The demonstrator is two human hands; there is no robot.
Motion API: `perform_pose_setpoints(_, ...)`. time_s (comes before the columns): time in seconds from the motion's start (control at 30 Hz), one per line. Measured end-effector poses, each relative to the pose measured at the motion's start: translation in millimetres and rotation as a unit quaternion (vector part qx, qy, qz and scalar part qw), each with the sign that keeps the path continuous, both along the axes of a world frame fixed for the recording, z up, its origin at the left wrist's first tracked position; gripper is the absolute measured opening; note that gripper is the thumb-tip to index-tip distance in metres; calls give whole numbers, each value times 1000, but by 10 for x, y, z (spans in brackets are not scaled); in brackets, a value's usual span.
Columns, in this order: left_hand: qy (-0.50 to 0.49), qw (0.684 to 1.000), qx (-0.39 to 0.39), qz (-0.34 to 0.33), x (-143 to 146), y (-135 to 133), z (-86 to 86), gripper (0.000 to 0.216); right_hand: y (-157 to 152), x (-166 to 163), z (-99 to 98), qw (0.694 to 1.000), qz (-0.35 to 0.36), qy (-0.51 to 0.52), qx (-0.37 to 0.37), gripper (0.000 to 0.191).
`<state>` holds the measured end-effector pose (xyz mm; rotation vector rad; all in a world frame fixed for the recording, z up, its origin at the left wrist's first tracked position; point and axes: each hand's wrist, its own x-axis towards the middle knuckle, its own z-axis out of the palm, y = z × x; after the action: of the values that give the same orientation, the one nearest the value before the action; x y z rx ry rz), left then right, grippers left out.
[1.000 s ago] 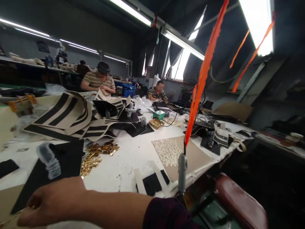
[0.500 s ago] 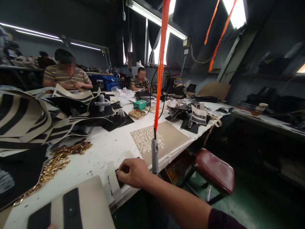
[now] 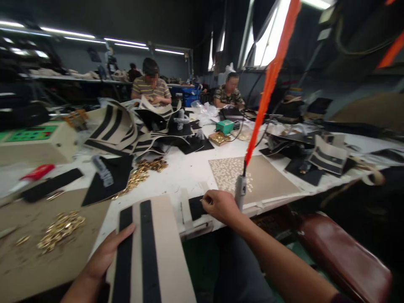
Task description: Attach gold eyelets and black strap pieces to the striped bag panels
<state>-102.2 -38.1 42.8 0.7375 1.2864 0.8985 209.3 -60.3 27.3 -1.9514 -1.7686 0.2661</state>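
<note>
At the near edge of a long white counter (image 3: 186, 172), a beige panel with two black stripes (image 3: 148, 248) lies partly over the edge, toward the person, so its near end juts out within easy reach. The left hand (image 3: 105, 256) rests on the panel's left side, fingers flat and spread along a black stripe, steadying rather than gripping it. The right hand (image 3: 221, 206) reaches forward to a small black piece (image 3: 197, 207) lying between pale strips at the counter's edge; its fingers are curled and pinched narrowly together, seemingly on a small item at that piece, too small to identify. Just beyond stands a grey tool handle (image 3: 240, 191) hung from an orange strap (image 3: 268, 88), kept upright and close to hand. Left of the panel, loose gold fittings (image 3: 59, 227) sit on brown card. Two other people sit working farther along the counter
</note>
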Motion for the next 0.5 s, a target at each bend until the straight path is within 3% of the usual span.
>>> perform_pose_setpoints(0.07,-45,997,-35,-60,-173,94,-101,78,30,-10,-45,1000,14,-2,-4,12)
perform_pose_setpoints(0.27,-122,986,-21,-107,-386,179,-307,58,100,-77,-76,998,54,-27,-18,12)
perform_pose_setpoints(0.5,-151,982,0,-113,-370,177,-340,55,212,-301,-88,988,105,-113,-25,9)
